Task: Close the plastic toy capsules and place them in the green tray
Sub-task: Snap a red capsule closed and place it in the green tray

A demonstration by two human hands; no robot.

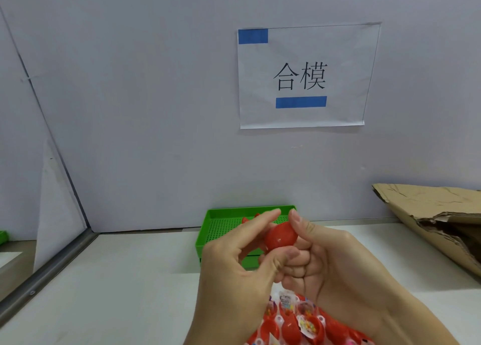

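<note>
A red plastic capsule (281, 236) is held up in front of the green tray (208, 236), between both hands. My left hand (239, 272) pinches it from the left with thumb below and fingers above. My right hand (335, 264) grips it from the right, thumb on top and fingers curled under. Behind my fingers, a red capsule (246, 218) lies in the tray, mostly hidden. Several open red capsule halves with small toys (299, 321) lie on the table below my wrists.
A torn cardboard box (440, 219) lies at the right on the white table (117, 279). A grey wall with a paper sign (304, 76) stands close behind the tray. A metal rail and side panel (44, 274) bound the table's left edge.
</note>
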